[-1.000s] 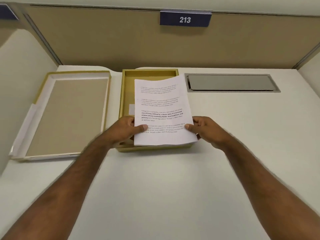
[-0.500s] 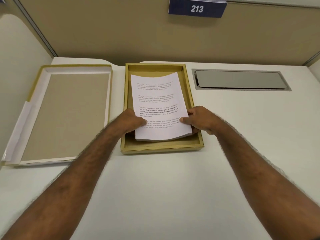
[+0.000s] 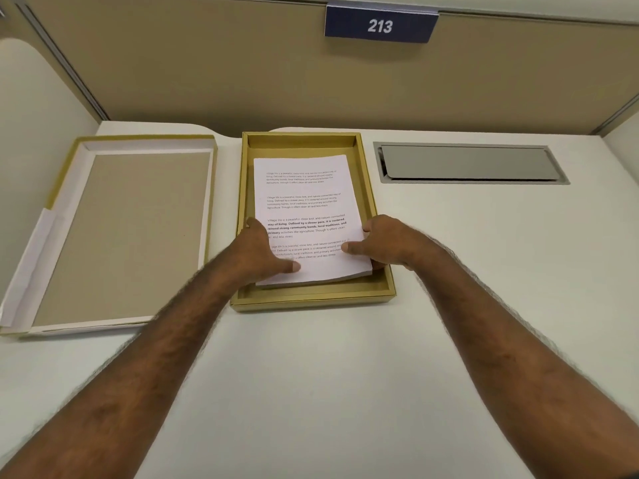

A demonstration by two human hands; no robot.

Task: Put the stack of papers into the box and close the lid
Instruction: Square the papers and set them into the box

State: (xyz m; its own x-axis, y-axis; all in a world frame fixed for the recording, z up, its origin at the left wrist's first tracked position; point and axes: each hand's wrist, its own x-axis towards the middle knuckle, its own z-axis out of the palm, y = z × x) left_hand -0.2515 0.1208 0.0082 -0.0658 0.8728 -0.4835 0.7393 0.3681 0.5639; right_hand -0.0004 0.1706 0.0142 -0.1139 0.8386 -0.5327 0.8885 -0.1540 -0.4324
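Note:
A white stack of papers with printed text lies inside the shallow gold box at the desk's middle back, slightly skewed, its near right corner a little raised. My left hand grips the stack's near left edge with the thumb on top. My right hand grips the near right edge, thumb on the page and fingers tucked under. The box's lid lies upside down on the desk to the left of the box, its grey inside facing up.
A grey metal cable flap is set into the desk to the right of the box. A beige partition with a blue "213" sign rises right behind. White desk surface stretches in front of the box.
Both hands have lowered the stack from above the box's near rim down into the box and pushed it farther back. The lid has not moved.

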